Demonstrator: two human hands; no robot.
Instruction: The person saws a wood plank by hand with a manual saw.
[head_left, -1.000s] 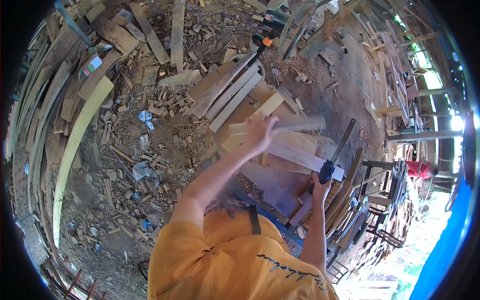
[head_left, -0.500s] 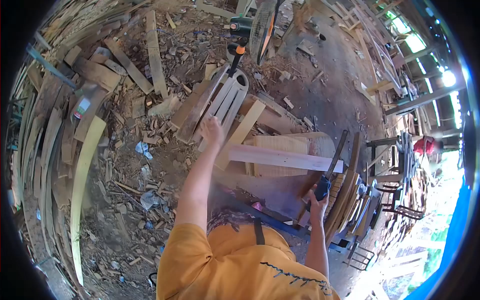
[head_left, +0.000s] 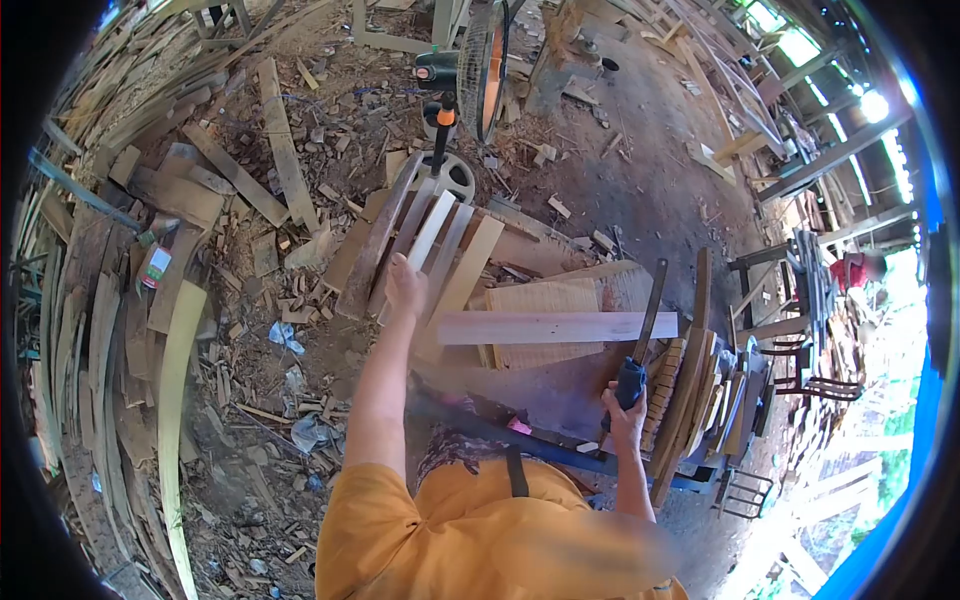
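My left hand [head_left: 405,290] is closed at the near end of a pale wooden slat [head_left: 432,228], its thumb on top and the other fingers mostly hidden. This slat lies among several parallel strips beside a thick dark plank [head_left: 378,240]. In my right hand [head_left: 627,420] is a long-bladed tool [head_left: 631,383] with a dark blue handle, its narrow dark blade pointing up and away from me. A pinkish board [head_left: 560,327] lies crosswise between my hands, over a wider light wooden panel [head_left: 545,295].
A standing fan [head_left: 484,75] rises beyond the slats. Stacked curved wooden pieces [head_left: 690,400] sit right of my right hand. Wood scraps [head_left: 290,385] litter the ground at left, beside a long yellowish plank [head_left: 178,420]. Dark metal-framed racks [head_left: 780,350] stand farther right.
My left hand has moved from reaching over the strips to closing on the pale slat. My right hand still holds the tool, its blade now more upright. The view has shifted slightly.
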